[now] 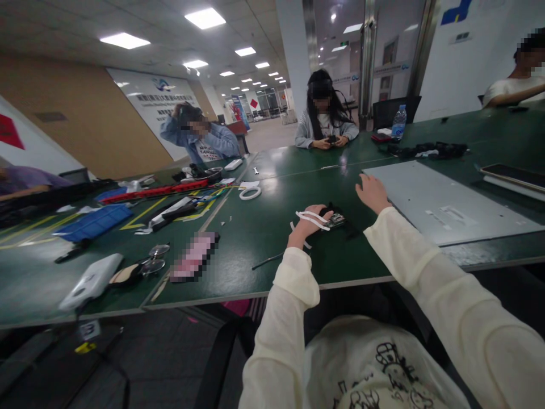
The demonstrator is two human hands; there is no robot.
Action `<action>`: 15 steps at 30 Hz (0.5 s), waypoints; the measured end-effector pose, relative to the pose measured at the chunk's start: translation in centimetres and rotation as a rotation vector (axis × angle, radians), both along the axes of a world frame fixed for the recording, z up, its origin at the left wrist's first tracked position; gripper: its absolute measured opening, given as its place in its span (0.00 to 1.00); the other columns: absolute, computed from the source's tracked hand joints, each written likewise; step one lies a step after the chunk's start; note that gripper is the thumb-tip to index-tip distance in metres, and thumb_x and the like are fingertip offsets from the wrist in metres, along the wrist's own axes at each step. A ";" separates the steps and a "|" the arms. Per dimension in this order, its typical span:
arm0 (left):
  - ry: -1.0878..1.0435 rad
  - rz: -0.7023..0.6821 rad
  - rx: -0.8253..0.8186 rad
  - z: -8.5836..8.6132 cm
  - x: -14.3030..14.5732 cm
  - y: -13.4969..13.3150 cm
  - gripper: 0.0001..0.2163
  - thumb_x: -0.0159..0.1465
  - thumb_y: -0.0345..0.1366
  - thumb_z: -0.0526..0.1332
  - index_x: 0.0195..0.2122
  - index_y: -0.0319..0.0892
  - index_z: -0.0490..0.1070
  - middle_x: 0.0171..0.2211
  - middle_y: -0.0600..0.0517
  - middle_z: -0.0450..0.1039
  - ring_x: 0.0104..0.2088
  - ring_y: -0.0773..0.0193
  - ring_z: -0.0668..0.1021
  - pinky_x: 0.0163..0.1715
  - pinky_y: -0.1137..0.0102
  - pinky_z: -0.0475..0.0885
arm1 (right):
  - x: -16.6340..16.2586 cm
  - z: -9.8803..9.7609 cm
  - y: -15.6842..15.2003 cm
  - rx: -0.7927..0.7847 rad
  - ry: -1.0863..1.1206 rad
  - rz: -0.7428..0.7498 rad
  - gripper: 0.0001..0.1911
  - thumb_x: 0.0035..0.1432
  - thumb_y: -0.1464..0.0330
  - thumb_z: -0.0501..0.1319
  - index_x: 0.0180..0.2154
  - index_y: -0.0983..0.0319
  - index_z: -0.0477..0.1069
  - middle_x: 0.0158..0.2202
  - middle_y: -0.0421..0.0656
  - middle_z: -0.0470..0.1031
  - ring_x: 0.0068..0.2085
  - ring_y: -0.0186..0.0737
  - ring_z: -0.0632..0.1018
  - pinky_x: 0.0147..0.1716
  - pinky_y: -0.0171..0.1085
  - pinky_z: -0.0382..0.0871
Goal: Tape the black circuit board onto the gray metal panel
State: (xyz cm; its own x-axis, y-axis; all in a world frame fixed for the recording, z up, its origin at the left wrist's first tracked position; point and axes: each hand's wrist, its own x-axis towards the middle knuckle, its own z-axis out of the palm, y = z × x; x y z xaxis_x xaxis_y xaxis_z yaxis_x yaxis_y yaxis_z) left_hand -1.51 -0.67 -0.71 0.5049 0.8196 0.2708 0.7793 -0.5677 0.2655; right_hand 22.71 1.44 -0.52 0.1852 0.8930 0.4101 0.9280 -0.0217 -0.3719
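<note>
My left hand (310, 222) rests on the green table (255, 238), closed on a small black device (334, 218). A white band (314, 217) lies across the hand's fingers. My right hand (372, 192) lies flat on the table just right of the device, fingers stretched out, at the near-left corner of a large grey metal panel (443, 201). It holds nothing.
A white tape roll (250, 192) lies ahead. A thin black tool (267, 261) lies near the front edge. To the left are a blue tray (91, 222), a white device (90, 281), red bars (155, 192). Three other people sit at the far side; a water bottle (399, 122) stands there.
</note>
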 end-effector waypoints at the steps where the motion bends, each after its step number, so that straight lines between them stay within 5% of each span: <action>1: 0.023 0.007 -0.004 0.2 0.0 -0.2 0.22 0.67 0.50 0.53 0.53 0.39 0.70 0.54 0.43 0.72 0.57 0.55 0.71 0.59 0.61 0.63 | 1.5 -0.9 0.3 -0.047 -0.004 -0.106 0.25 0.64 0.63 0.50 0.58 0.69 0.64 0.55 0.62 0.67 0.56 0.59 0.67 0.52 0.53 0.61; 5: 0.087 0.055 -0.051 0.7 -0.2 -0.9 0.27 0.63 0.56 0.55 0.58 0.44 0.65 0.62 0.43 0.63 0.65 0.48 0.59 0.62 0.51 0.55 | 5.5 -4.1 0.9 -0.184 0.027 -0.406 0.25 0.63 0.61 0.49 0.55 0.70 0.67 0.59 0.64 0.61 0.62 0.68 0.57 0.54 0.67 0.50; 15: 0.344 0.099 -0.203 1.7 -0.4 -1.5 0.44 0.52 0.69 0.55 0.65 0.50 0.54 0.69 0.44 0.48 0.68 0.35 0.46 0.61 0.39 0.46 | 6.8 -5.9 2.2 -0.292 -0.046 -0.264 0.30 0.66 0.54 0.43 0.59 0.63 0.64 0.64 0.58 0.56 0.64 0.67 0.55 0.57 0.66 0.46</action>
State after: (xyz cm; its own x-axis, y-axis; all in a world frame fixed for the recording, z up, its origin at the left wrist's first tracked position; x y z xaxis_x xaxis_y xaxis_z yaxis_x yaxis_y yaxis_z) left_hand -1.92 -2.18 1.04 0.4535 0.8883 -0.0723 0.8904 -0.4482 0.0786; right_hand 29.47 3.60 -6.46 0.4116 0.8973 0.1593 0.8918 -0.3605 -0.2734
